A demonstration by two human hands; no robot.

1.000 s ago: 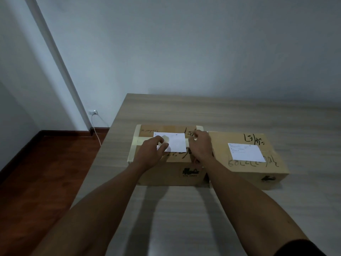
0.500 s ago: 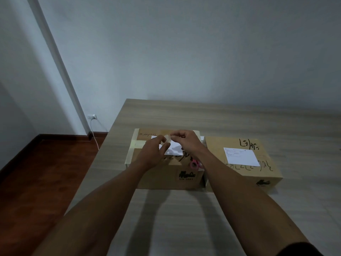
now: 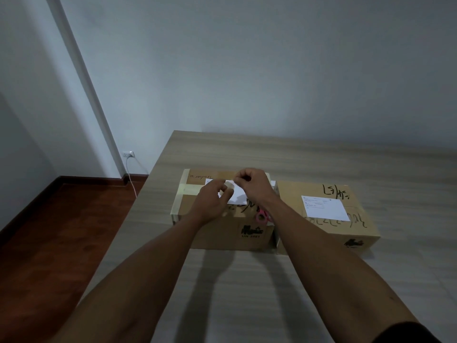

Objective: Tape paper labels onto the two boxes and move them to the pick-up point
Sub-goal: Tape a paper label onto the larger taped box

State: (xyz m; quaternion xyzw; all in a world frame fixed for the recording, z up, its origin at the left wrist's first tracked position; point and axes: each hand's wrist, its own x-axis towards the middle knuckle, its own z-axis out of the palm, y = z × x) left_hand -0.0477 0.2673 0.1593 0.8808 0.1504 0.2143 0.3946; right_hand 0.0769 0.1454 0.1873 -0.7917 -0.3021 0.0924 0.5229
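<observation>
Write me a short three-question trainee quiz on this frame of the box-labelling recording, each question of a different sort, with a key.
1. True or false: the right brown cardboard box already carries a white paper label.
2. Multiple choice: the pink-handled scissors lie (A) on the pale wooden table, (B) on top of the left brown cardboard box, (C) on the floor.
3. Fill in: both the left hand and the right hand work over the ____ box.

Key: 1 true; 2 B; 3 left.
</observation>
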